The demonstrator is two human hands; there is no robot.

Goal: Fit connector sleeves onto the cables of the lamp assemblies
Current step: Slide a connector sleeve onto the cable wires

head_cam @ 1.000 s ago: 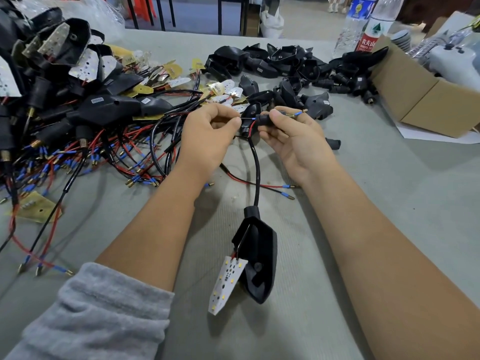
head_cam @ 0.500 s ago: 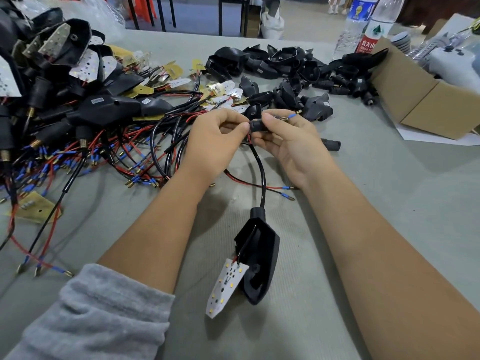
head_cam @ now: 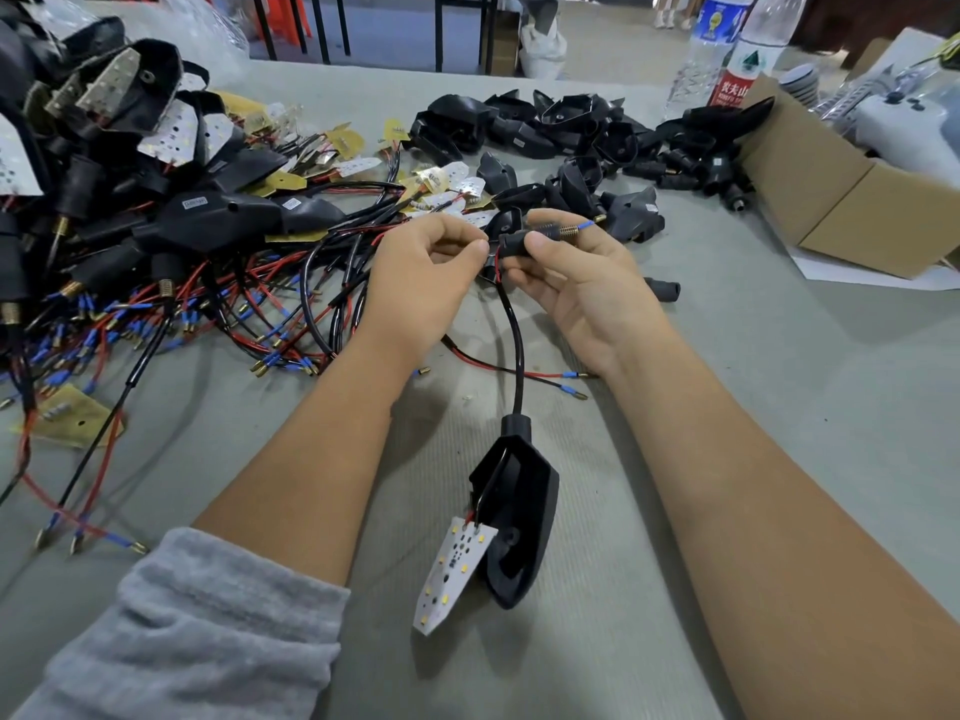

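Now the right hand [head_cam: 587,283] pinches the connector sleeve [head_cam: 514,240]; the left hand [head_cam: 426,272] pinches the wires beside it. Slack red wire [head_cam: 497,262] could kink outside the sleeve

The connector sleeve [head_cam: 511,240] looks like matt black plastic, with a ribbed brass-coloured metal thread [head_cam: 566,233] showing at one end. The cable [head_cam: 516,345] wears smooth black sheathing with a slight sheen. The lamp housing [head_cam: 524,517] is matt black plastic; its LED board [head_cam: 453,574] is flat, white and smooth. The table [head_cam: 779,407] is covered in grey woven cloth. The box [head_cam: 852,200] is plain brown cardboard.
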